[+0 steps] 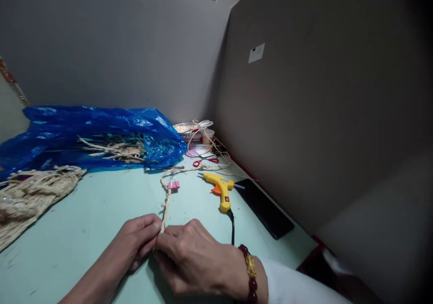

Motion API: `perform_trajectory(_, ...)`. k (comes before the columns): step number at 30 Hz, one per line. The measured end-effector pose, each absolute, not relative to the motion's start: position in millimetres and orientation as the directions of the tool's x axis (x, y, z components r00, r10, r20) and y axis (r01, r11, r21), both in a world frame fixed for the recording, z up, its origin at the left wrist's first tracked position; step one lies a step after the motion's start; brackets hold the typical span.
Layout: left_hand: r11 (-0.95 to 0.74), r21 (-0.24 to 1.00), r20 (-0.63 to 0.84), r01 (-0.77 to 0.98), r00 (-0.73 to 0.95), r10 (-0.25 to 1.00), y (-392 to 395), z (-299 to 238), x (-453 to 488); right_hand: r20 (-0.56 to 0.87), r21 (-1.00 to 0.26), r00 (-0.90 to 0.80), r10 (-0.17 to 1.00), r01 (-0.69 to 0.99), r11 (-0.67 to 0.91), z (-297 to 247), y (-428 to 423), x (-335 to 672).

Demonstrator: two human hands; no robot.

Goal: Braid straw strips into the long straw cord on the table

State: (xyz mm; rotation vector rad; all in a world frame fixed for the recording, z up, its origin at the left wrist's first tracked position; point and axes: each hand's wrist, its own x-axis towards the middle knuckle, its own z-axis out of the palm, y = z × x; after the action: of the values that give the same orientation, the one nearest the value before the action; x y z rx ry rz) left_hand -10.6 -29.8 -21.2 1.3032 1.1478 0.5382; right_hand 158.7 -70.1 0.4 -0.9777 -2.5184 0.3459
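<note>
Where left hand (144,235) meets right hand (201,260), cord (166,209) extends forward.

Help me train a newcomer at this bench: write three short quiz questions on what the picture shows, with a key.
1. What colour is the clip by the twisted strand? A) green B) pink C) black
2. True or false: the scissors lie nearer the person than the glue gun.
3. Which hand wears the beaded bracelet at its wrist?

Key:
1. B, pink.
2. False; the scissors lie beyond the glue gun.
3. The right hand, whose fingers meet those of the left hand at the strand.
</note>
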Motion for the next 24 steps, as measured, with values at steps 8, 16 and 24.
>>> perform_trajectory(8, 0.012, 0.932, -0.169, 0.364, 0.403, 0.900, -29.5, -22.9, -8.5, 0.305, -0.576, -0.587, 0.750, 0.513, 0.636, 6.0, -66.8, 163.2)
perform_trajectory(16, -0.247, 0.700, 0.003, 0.671, 0.343, 0.939, -42.4, -14.6, -7.1, 0.295, -0.608, -0.063, 0.954, 0.758, 0.238, 16.4, 1.6, 171.4)
perform_trajectory(24, -0.265, 0.377, -0.085, 0.888, 0.317, 0.944, -32.5, -1.4, -14.6, 0.160, -0.646, -0.110, 0.981, 0.739, 0.188, 2.8, 56.8, 155.9)
